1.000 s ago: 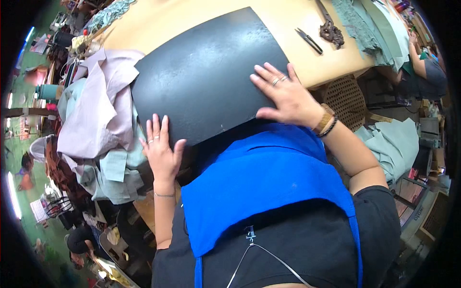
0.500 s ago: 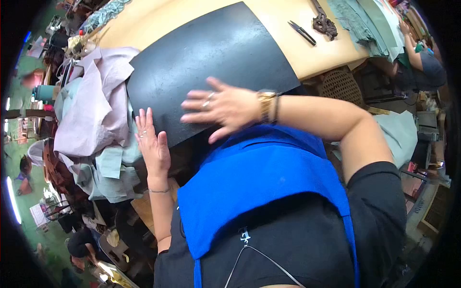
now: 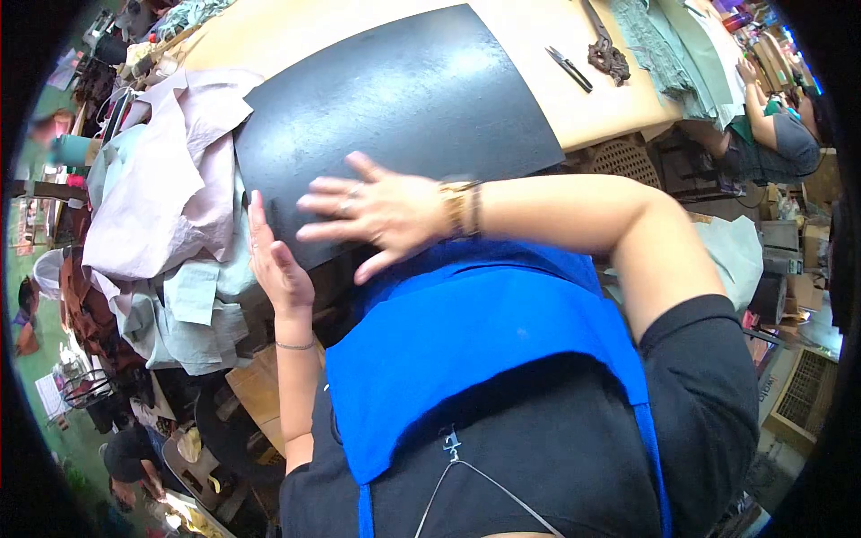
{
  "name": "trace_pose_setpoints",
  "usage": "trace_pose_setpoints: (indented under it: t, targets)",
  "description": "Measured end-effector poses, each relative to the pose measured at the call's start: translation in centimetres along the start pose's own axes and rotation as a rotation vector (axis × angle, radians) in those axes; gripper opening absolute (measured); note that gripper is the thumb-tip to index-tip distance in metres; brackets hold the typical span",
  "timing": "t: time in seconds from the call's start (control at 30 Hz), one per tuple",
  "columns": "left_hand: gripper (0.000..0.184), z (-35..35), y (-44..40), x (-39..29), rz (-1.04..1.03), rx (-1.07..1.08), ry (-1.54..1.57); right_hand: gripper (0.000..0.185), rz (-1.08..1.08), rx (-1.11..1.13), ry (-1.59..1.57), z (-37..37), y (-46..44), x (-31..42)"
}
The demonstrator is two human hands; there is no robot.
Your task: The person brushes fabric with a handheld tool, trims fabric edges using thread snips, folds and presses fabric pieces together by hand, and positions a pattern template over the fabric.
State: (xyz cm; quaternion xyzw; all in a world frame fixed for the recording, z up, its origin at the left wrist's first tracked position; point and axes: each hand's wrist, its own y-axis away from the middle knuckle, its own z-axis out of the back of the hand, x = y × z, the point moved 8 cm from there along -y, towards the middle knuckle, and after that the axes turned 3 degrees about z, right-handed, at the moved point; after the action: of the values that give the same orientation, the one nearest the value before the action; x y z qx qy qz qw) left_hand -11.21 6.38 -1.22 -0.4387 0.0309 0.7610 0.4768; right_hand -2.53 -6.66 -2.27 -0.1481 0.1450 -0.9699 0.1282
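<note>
A large dark sheet [image 3: 404,99] lies on the pale yellow tabletop [image 3: 619,112]. My right hand [image 3: 381,215], a little blurred, is spread over the sheet's lower left part; whether it touches the surface is hard to tell. At the sheet's lower left corner is my left hand [image 3: 280,264], turned on edge, with its thumb apart from the fingers and nothing in it. Pinkish-grey material [image 3: 166,179] and pale green pieces [image 3: 193,291] hang just left of that hand.
Small black snips [image 3: 569,70] and a dark tool with a wrapped handle [image 3: 610,61] lie beyond the sheet. Green layered material [image 3: 668,63] is stacked at the upper right. A co-worker [image 3: 785,139] is at the far right, another person [image 3: 130,457] at lower left. A woven seat [image 3: 625,160] stands below the table edge.
My right hand has moved left across the sheet, from its right side toward my left hand. My left hand has turned from lying flat onto its edge.
</note>
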Motion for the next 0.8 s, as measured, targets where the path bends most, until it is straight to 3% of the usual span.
trace_pose_setpoints:
  t: [0.13, 0.27, 0.37, 0.43, 0.6, 0.8]
  targets:
    - [0.103, 0.0, 0.4, 3.2, 0.249, -0.060, 0.518, 0.075, 0.019, -0.056, 0.018, -2.7, -4.7, 1.7]
    - [0.102, 0.0, 0.6, 2.2, 0.099, 0.032, 0.370, 0.074, -0.103, 0.045, 0.058, -1.2, -0.6, -0.7]
    - [0.098, 0.0, 0.3, 1.7, 0.061, 0.030, 0.252, 0.095, -0.228, 0.204, 0.069, 3.0, 4.8, -3.7]
    - [0.095, 0.0, 0.1, 1.4, 0.022, -0.015, 0.139, 0.100, -0.298, 0.241, 0.001, 5.9, 8.3, -5.5]
    - [0.092, -0.2, 0.0, 1.1, 0.023, 0.011, -0.004, 0.090, -0.062, 0.451, 0.026, 7.0, 14.0, -4.1]
    - [0.095, 0.1, -0.1, 0.9, 0.054, -0.019, 0.101, 0.085, -0.085, 0.261, 0.101, 3.1, 6.4, -2.8]
